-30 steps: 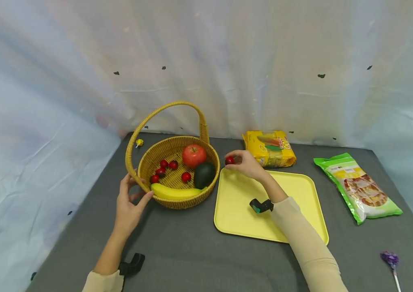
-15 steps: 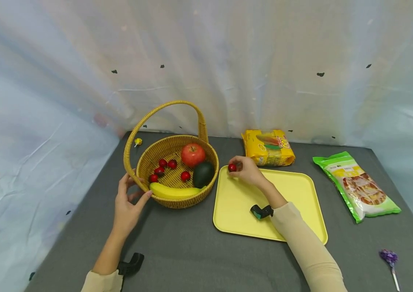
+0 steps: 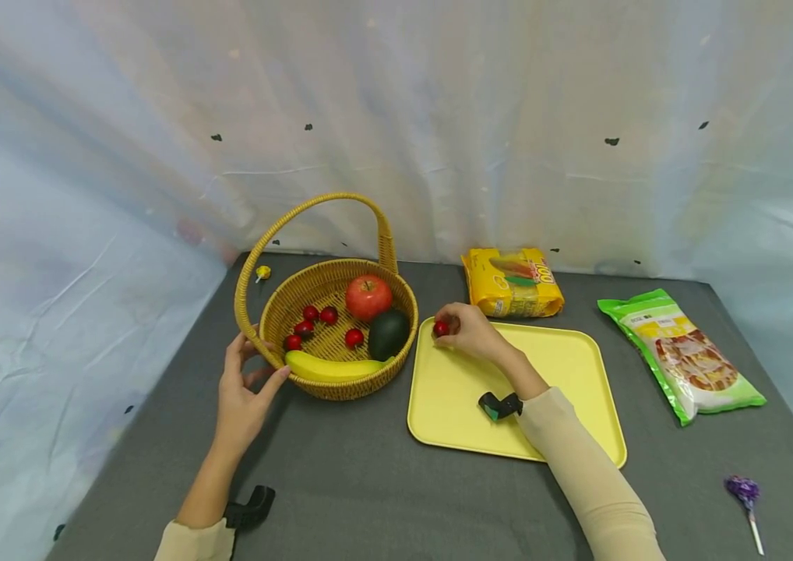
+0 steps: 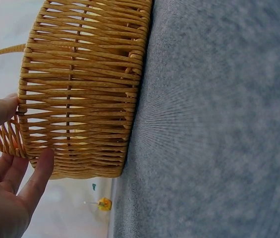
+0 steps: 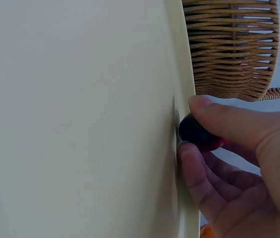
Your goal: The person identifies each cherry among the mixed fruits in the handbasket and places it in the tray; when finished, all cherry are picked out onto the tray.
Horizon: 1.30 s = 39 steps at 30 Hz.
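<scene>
My left hand (image 3: 244,401) grips the yellow wicker basket (image 3: 343,389) at the foot of its tall handle. In the left wrist view the thumb lies at the rim and the fingers reach along the woven wall (image 4: 80,114). Inside the basket are a banana (image 3: 329,368), a red apple (image 3: 368,298), a dark green avocado (image 3: 389,335) and several small red cherries (image 3: 354,337). Thumb and fingers of my right hand (image 3: 474,333) pinch another cherry (image 5: 197,133), red with a dark end, low over the far left corner of the yellow tray (image 3: 452,417).
Behind the tray stands a yellow snack packet (image 3: 514,284). To the right lies a green and white food bag (image 3: 691,354), with a purple lollipop (image 3: 743,492) nearer the front. A small yellow lollipop (image 3: 263,273) lies behind the basket's left side. A pale curtain (image 3: 438,140) encloses the table.
My right hand has carried the cherry from beside the basket, past the tray's far edge, to over its far left corner. The left hand keeps its grip on the basket.
</scene>
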Motion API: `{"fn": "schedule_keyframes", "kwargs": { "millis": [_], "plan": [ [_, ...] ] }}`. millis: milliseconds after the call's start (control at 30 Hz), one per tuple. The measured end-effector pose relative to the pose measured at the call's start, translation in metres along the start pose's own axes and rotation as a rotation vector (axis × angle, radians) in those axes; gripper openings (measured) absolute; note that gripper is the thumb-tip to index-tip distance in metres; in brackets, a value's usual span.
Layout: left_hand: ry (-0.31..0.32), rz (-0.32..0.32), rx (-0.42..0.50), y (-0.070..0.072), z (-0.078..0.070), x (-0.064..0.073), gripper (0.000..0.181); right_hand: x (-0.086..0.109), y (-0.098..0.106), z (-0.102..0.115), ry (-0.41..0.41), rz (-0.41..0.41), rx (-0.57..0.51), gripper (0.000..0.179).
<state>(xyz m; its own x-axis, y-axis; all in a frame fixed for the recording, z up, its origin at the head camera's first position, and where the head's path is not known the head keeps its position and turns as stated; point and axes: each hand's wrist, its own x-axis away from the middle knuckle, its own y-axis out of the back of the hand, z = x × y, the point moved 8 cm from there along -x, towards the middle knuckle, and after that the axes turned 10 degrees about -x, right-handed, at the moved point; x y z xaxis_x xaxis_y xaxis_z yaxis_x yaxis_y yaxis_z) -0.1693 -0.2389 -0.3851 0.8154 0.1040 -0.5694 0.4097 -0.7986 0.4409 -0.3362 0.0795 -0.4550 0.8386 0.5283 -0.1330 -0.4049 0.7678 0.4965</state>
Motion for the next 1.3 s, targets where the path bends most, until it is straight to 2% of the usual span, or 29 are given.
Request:
{"fn": "schedule_keyframes", "kwargs": {
  "millis": [467,1033,1167,1300],
  "plan": [
    [0.005,0.007,0.001,0.000,-0.002,0.000,0.077,0.001,0.000,0.002,0.033,0.028,-0.026,0.040],
    [0.004,0.006,0.013,-0.002,-0.002,-0.001,0.077,0.002,0.003,0.004,0.039,0.038,-0.062,0.037],
    [0.010,0.009,0.014,-0.002,-0.001,0.000,0.076,-0.001,0.010,0.018,0.065,0.016,-0.092,0.031],
    [0.003,0.002,0.016,-0.001,-0.001,0.001,0.077,-0.018,0.014,0.052,0.151,-0.014,-0.161,0.025]
  ]
}}
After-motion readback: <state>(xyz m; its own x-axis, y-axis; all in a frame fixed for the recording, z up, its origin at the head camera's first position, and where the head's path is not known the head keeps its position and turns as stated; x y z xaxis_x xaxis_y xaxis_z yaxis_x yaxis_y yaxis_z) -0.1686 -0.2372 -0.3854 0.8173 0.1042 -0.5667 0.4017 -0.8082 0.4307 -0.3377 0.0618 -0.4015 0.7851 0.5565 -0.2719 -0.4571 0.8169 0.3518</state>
